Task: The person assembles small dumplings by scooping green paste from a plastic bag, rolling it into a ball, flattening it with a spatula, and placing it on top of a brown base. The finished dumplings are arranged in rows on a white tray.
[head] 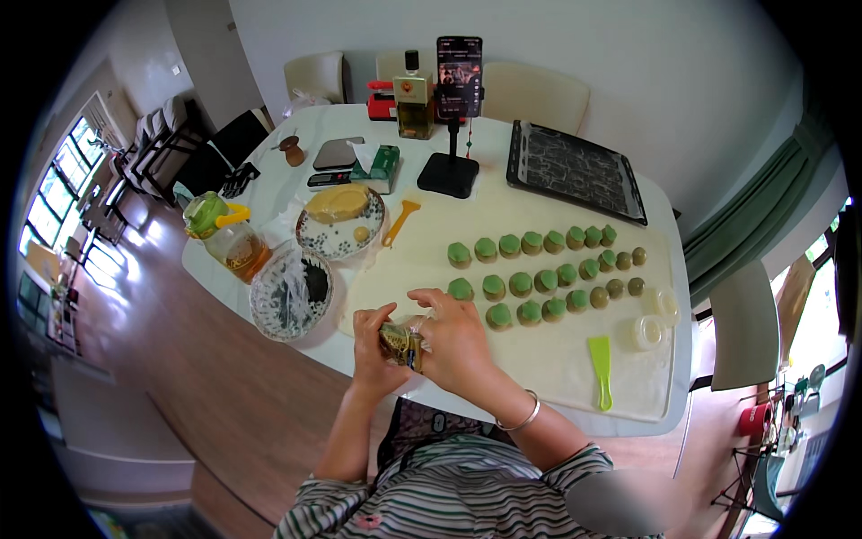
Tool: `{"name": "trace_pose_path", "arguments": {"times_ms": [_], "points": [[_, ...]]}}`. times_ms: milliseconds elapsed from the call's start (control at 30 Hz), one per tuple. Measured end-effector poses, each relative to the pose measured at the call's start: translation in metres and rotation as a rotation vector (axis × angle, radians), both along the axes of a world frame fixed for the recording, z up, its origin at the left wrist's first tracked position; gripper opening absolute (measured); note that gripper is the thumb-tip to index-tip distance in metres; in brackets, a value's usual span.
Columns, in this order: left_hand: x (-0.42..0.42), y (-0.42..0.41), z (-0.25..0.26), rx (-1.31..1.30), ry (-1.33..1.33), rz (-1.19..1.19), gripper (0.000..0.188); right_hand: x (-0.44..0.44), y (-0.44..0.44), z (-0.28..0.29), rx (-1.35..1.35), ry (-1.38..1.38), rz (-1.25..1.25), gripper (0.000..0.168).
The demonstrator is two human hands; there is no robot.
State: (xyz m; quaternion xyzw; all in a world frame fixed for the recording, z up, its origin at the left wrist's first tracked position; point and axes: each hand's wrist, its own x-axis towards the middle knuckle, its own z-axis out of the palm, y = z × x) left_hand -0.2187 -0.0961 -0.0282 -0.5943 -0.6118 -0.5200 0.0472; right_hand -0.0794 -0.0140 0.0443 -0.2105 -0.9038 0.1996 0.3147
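Both hands are close together over the table's near edge, around a small packet with a dark and gold patterned wrapper. My left hand grips its left side, thumb and fingers around it. On the other side, my right hand holds the packet's right end, where some clear film shows. What is inside the packet cannot be made out. Beyond my right hand, rows of small dough balls with green caps stand on a cream mat. Several plain brownish balls sit at the right ends of two rows.
Left are a plate with yellow dough, a bowl with dark dough under plastic and a jug. An orange scraper, green spatula and clear moulds lie around. Behind stand a phone holder, bottle and lined baking tray.
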Motion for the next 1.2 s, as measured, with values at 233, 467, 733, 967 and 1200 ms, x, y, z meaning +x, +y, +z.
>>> {"name": "trace_pose_path", "arguments": {"times_ms": [233,467,733,967,1200], "points": [[-0.022,-0.005,-0.006,-0.339,0.033,0.258,0.104,0.026,0.027,0.008,-0.524,0.354,0.005,0.021],[-0.022,0.005,-0.003,-0.49,0.082,0.247,0.093,0.053,0.016,-0.017,-0.72,0.334,0.145,0.041],[0.071,0.051,0.049,0.029,-1.46,-0.77,0.07,0.066,-0.024,-0.008,0.068,-0.05,0.169,0.102],[0.142,0.079,0.032,0.032,-1.586,-0.827,0.069,0.114,-0.029,-0.027,-0.115,0.166,0.078,0.112],[0.171,0.084,0.032,0.069,-1.86,-1.082,0.078,0.154,-0.013,-0.028,-0.029,0.029,0.03,0.11]]}}
